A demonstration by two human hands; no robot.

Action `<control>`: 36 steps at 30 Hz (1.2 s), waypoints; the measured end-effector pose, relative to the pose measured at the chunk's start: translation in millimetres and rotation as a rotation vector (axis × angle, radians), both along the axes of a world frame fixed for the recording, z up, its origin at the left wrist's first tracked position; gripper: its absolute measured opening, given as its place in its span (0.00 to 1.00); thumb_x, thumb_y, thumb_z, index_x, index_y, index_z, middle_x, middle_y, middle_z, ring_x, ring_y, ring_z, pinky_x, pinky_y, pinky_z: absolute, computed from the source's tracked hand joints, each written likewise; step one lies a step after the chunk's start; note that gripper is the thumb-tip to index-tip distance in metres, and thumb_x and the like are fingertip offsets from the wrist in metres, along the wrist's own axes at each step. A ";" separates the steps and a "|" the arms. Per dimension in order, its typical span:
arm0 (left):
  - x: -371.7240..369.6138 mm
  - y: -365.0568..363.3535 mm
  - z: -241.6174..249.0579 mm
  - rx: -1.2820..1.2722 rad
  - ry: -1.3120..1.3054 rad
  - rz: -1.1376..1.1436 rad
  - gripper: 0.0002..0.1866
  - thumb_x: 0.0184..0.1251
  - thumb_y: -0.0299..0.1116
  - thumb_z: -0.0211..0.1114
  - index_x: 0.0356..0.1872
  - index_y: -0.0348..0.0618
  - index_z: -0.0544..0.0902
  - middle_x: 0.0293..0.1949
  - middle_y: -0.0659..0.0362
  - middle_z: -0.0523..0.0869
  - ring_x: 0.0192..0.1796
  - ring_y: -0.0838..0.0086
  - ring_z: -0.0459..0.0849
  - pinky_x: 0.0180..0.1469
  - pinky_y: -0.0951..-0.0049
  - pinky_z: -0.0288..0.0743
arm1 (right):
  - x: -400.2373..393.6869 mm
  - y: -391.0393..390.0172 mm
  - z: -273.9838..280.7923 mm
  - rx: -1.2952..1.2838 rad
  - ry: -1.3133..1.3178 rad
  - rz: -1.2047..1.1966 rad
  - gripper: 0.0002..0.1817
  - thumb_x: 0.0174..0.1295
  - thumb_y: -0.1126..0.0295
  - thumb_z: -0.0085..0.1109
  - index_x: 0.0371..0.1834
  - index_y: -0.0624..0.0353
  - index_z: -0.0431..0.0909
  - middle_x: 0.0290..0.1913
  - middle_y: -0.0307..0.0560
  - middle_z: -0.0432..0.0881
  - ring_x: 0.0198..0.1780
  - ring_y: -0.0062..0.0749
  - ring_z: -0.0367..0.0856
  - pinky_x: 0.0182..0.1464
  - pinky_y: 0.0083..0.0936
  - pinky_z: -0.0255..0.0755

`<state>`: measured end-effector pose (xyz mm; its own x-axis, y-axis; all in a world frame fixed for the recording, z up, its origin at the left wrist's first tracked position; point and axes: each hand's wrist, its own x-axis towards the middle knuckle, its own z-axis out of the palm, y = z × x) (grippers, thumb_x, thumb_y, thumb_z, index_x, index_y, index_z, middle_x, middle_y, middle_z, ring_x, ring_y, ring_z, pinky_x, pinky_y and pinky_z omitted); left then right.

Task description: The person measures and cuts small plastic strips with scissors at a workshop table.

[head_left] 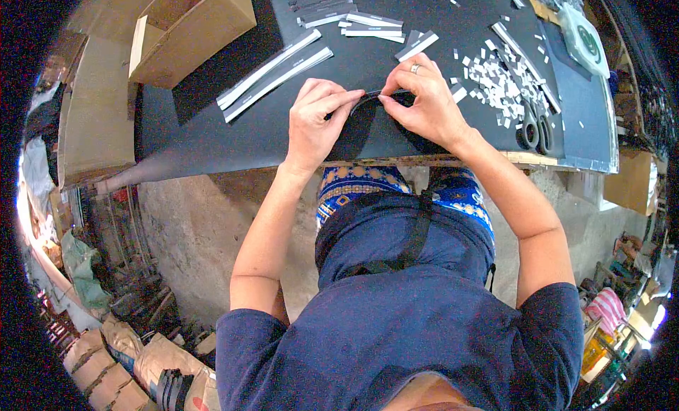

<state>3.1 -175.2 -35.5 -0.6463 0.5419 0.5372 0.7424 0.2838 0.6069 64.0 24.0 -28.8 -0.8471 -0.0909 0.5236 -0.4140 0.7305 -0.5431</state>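
Between both hands a thin, dark strip (369, 95) is held, bent in a slight arch just above the black tabletop (233, 146). My left hand (320, 115) pinches it between thumb and forefinger at the left. Fingertips of my right hand (424, 100), which wears a ring, pinch it from the other side, close to the left fingertips. Beyond the right hand lies a short black-and-white strip (417, 46). Long white-and-black strips (270, 70) lie to the left of my left hand. Further back are several short labelled strips (372, 26) and a stack of dark strips (318, 2).
Small white cut pieces (488, 78) are scattered at the right, with black-handled scissors (532, 134) beside them near the front edge. An open cardboard box (201, 37) stands at the back left. A clear plastic bag (584, 39) lies at the far right.
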 end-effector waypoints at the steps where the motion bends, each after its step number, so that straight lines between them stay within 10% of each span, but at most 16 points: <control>1: 0.0 0.1 -0.2 0.001 0.001 -0.001 0.12 0.50 0.21 0.72 0.37 0.46 0.89 0.30 0.59 0.85 0.38 0.69 0.81 0.41 0.72 0.76 | -0.2 -0.3 -0.3 -0.006 0.005 0.000 0.05 0.44 0.72 0.66 0.23 0.56 0.79 0.30 0.43 0.79 0.43 0.41 0.74 0.47 0.36 0.66; 36: 1.8 0.7 -3.1 0.010 0.004 0.003 0.11 0.50 0.21 0.72 0.36 0.44 0.89 0.32 0.57 0.87 0.38 0.68 0.84 0.41 0.72 0.77 | 1.4 -0.8 -1.1 0.010 -0.005 -0.004 0.07 0.45 0.73 0.67 0.26 0.56 0.78 0.32 0.43 0.80 0.45 0.40 0.75 0.48 0.35 0.66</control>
<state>4.9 -174.4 -38.6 -0.6460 0.5343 0.5451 0.7437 0.2799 0.6071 65.5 23.2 -29.9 -0.8503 -0.0928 0.5180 -0.4081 0.7378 -0.5377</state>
